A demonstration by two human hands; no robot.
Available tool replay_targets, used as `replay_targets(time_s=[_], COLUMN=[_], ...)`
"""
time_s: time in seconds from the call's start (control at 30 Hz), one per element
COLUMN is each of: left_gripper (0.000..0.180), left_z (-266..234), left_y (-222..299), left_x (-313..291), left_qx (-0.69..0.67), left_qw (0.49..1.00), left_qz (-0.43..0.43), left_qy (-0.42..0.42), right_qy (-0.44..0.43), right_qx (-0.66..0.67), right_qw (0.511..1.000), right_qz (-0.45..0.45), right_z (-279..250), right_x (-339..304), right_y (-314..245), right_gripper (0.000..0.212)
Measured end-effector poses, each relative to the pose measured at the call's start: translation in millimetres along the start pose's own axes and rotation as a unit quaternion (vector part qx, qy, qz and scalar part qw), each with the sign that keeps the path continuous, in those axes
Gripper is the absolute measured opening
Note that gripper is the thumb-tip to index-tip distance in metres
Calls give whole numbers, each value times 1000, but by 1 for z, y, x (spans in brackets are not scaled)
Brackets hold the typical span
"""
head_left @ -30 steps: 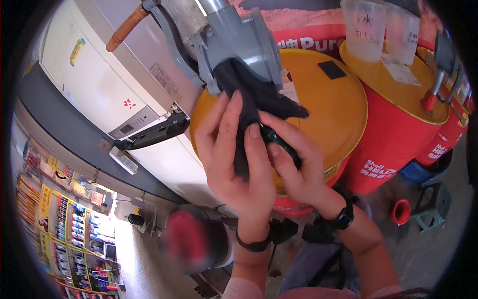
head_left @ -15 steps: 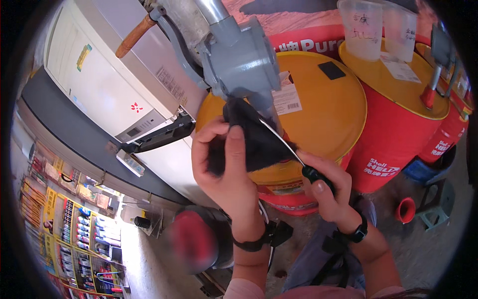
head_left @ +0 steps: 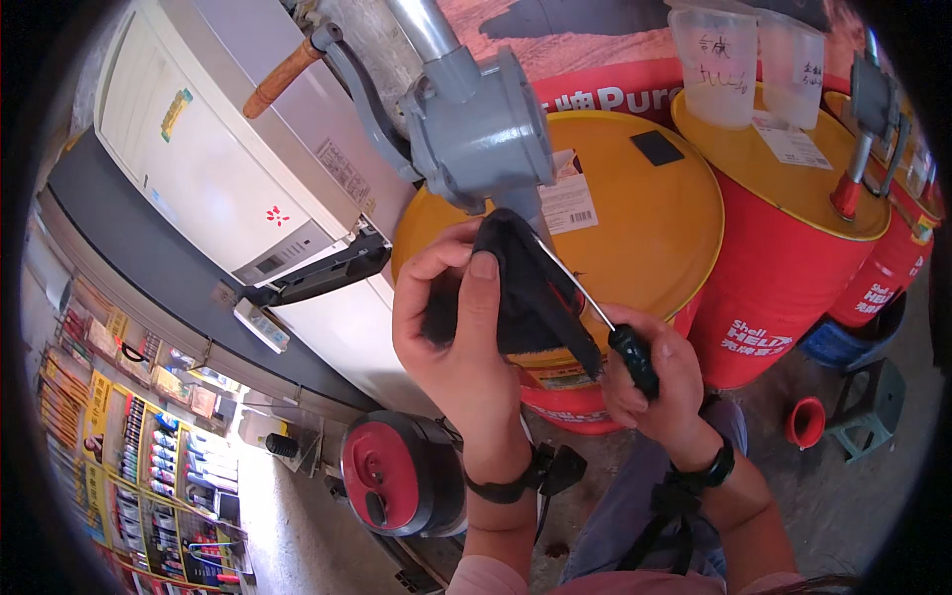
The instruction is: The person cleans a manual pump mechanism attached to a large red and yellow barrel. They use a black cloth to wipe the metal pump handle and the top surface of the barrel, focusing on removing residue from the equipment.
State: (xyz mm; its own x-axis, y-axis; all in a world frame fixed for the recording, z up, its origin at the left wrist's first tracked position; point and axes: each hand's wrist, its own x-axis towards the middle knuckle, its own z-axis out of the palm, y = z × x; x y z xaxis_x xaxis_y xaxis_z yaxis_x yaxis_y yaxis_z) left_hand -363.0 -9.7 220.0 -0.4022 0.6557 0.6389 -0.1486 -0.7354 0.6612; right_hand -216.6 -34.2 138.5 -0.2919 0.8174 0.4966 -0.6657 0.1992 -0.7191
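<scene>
My left hand (head_left: 461,347) is closed on a black cloth (head_left: 531,312), thumb on the near side and fingers behind. Folded at the top, the cloth slopes down toward my right hand (head_left: 666,382). That hand grips a screwdriver (head_left: 632,357) by its dark handle. The thin metal shaft points up and left, with its tip beside the cloth's upper fold; whether the tip touches the cloth I cannot tell. Just beyond my hands stands a grey hand-crank pump (head_left: 486,129) with a wooden crank handle (head_left: 283,71).
Behind the cloth is a red drum with a yellow lid (head_left: 635,228). Another drum (head_left: 759,307) at the right carries translucent pitchers (head_left: 719,74). A white machine (head_left: 213,159) fills the left. On the floor are a red-and-black machine (head_left: 382,476), a red funnel (head_left: 805,421) and a green stool (head_left: 873,407).
My right hand has shifted slightly down and turned the screwdriver handle more upright. The cloth's right edge now hangs lower, and my left hand has moved a little to the right.
</scene>
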Motion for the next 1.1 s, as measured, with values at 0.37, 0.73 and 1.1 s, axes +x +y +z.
replay_targets(time_s=[0.37, 0.73, 1.1], left_gripper=[9, 8, 13], left_z=[-1, -3, -9], left_y=[-2, -3, -5], left_x=[-3, -4, -5], left_qx=[5, 13, 17], left_qw=[1000, 1000, 997], left_qz=[17, 12, -15], left_qy=[-2, 0, -69], right_qy=[66, 40, 71], right_qx=[-303, -149, 90], right_qw=[943, 988, 980], right_qz=[-124, -1, 162], right_z=[5, 8, 2], right_x=[-5, -7, -1], right_y=[0, -2, -1], right_gripper=[43, 45, 66])
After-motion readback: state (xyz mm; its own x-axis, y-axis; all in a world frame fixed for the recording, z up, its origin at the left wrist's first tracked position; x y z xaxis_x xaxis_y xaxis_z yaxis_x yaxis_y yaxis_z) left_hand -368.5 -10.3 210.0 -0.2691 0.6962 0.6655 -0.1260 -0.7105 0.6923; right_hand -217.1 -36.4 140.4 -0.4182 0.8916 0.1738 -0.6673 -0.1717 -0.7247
